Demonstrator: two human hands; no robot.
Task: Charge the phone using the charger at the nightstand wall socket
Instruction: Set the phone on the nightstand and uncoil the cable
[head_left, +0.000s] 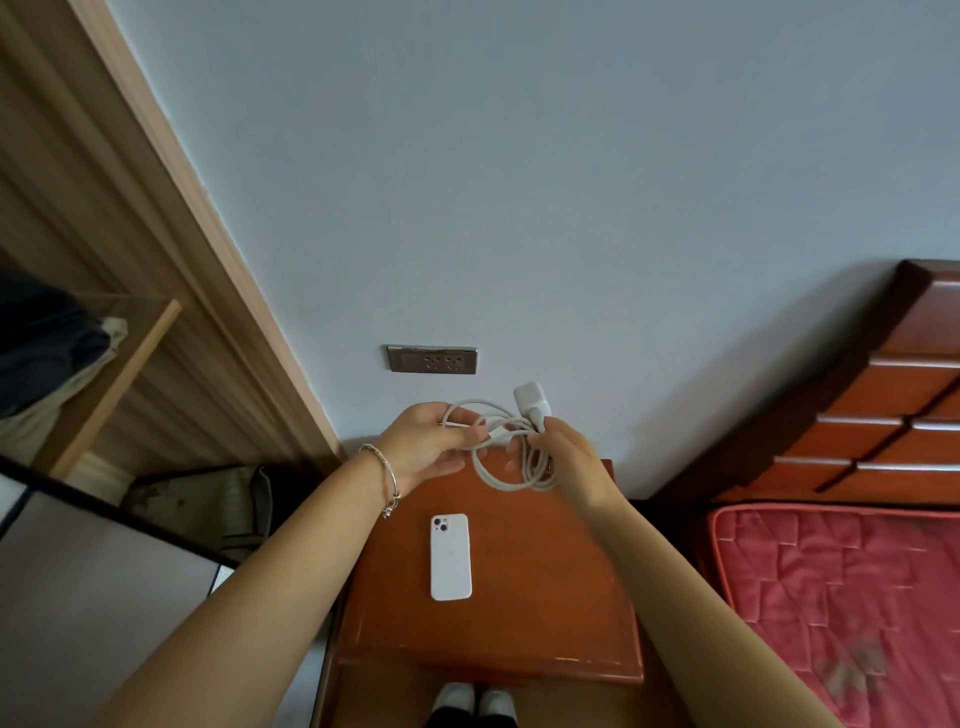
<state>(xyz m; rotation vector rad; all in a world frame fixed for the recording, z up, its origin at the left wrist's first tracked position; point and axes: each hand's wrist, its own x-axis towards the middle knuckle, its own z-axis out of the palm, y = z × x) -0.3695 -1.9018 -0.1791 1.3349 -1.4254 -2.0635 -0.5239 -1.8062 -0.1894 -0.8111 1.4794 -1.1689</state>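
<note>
Phone: white, lying back-up with its camera end toward the wall, on the wooden nightstand. Wall socket: metal plate, 2 outlets, on the pale wall above the nightstand. Charger: white plug block, raised just below the socket, its white cable coiled in loops. Left hand: pinching the cable's loose end; bracelet at the wrist. Right hand: gripping the coil beneath the block. Bed: red quilted mattress, right of the nightstand.
</note>
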